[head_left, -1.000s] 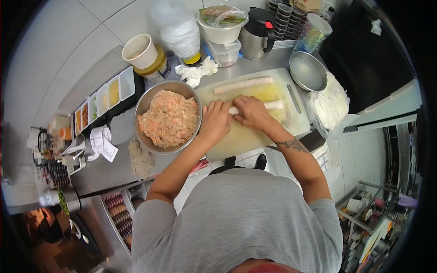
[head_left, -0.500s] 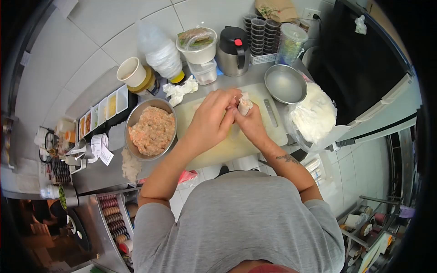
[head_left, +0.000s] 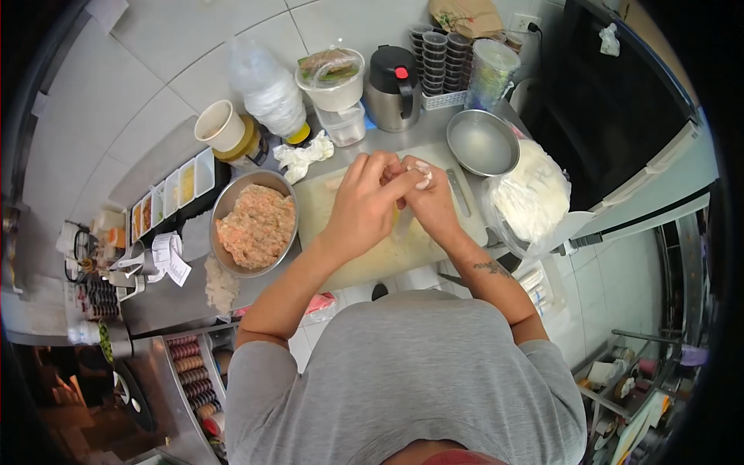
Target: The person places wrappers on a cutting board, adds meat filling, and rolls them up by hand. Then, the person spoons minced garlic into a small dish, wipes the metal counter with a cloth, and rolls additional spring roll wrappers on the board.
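A small pale dumpling (head_left: 423, 175) shows between my hands, over the cutting board (head_left: 353, 262). My right hand (head_left: 431, 208) is curled around it, closed. The bent fingers and thumb of my left hand (head_left: 360, 203) press against it from the other side, hiding most of it. On the left stands a metal bowl (head_left: 295, 236) with a mound of pinkish minced filling (head_left: 256, 225). A knife (head_left: 459, 192) lies on the board's right side, close to my right hand. Behind it sits a metal bowl of cloudy liquid (head_left: 482, 144).
A plastic bag of white round sheets (head_left: 533, 194) lies at the right edge. Along the wall stand a thermos jug (head_left: 394, 93), a tub (head_left: 332, 81) and stacked lidded cups (head_left: 435, 62). Crumpled tissue (head_left: 304, 157) and a condiment tray (head_left: 174, 190) are at the left.
My left hand has moved in over the dumpling, its thumb now across it. My right hand has turned, so less of the dumpling shows. The view has shifted slightly.
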{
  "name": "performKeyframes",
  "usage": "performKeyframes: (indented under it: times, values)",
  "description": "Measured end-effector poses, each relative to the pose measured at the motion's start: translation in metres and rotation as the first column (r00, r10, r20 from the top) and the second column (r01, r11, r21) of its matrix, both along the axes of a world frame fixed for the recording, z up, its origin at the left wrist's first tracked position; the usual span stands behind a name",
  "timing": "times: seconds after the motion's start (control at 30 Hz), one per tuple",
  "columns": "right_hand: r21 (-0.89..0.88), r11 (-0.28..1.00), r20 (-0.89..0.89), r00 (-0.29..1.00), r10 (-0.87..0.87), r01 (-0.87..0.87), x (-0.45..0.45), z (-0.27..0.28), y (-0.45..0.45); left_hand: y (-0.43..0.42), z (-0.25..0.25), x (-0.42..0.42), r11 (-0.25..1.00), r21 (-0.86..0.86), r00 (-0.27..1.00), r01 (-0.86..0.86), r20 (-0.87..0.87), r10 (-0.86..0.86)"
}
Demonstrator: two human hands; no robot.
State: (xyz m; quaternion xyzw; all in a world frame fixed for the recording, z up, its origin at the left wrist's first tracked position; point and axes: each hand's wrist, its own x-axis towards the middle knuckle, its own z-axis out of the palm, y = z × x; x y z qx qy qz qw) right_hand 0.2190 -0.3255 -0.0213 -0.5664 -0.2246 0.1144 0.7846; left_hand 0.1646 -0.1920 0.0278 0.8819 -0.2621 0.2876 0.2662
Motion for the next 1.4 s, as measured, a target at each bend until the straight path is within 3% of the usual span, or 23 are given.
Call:
performKeyframes:
  times: [0.13,0.23,0.33,0.43,0.53,0.73,0.83,1.23,1.33,1.4]
  values:
    - [-0.052,0.997,0.03,0.998,-0.052,0.054,-0.005,0.018,-0.015,-0.009,0.011,0.002,0.989,-0.134,0.995,0.062,-0.073,-0.072]
    - [-0.028,0.996,0.019,0.996,-0.087,0.087,0.0,0.016,-0.018,-0.015,0.005,0.01,0.996,-0.023,0.996,0.083,0.037,-0.082]
    - [-0.114,0.991,0.051,0.997,-0.064,0.069,0.01,0.003,-0.022,-0.019,0.0,0.018,0.996,0.069,0.998,0.06,0.028,-0.062]
    - [-0.141,0.989,-0.041,0.997,-0.06,0.053,0.012,0.003,-0.021,-0.012,0.009,0.027,0.988,0.089,0.992,0.125,-0.031,-0.122]
    - [-0.155,0.979,0.124,0.986,-0.114,0.133,0.019,0.002,-0.024,-0.01,0.009,0.032,0.947,-0.286,0.972,0.145,-0.14,-0.191]
    - [-0.255,0.951,-0.036,0.982,-0.187,0.172,0.005,0.012,-0.03,-0.006,-0.027,0.027,0.899,-0.434,0.924,0.059,-0.318,-0.214]
    - [-0.216,0.955,-0.045,0.975,-0.218,0.204,0.005,0.016,-0.023,-0.013,-0.031,0.025,0.896,-0.433,0.95,0.096,-0.23,-0.213]
    - [-0.163,0.986,-0.086,0.995,-0.049,0.035,0.023,0.006,-0.034,-0.012,-0.033,0.047,0.976,-0.115,0.981,0.185,0.076,-0.177]
    - [-0.3,0.953,-0.061,0.996,-0.064,0.043,0.025,0.011,-0.039,-0.013,-0.016,0.053,0.975,0.131,0.979,0.178,0.08,-0.19]
    - [-0.347,0.938,-0.083,0.996,-0.037,0.006,0.025,0.011,-0.041,-0.013,0.006,0.055,0.951,0.18,0.967,0.251,0.007,-0.256]
